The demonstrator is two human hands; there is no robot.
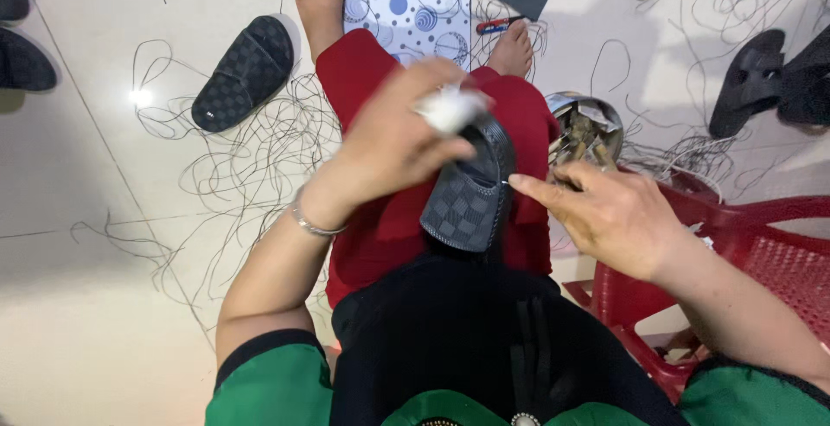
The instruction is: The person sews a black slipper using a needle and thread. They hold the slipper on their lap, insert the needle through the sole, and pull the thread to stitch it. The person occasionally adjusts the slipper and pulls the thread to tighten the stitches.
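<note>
My left hand (389,145) clamps the black checkered slipper sole (467,201); my right hand (605,214) pinches at its edge, mid-stitch; next, I judge, comes a steady pull.

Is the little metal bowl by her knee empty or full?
Not empty. The metal bowl holds a heap of small pieces, too blurred to name.

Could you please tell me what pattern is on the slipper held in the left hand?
The slipper shows a dark grey checkerboard pattern, seen in the head view.
</note>
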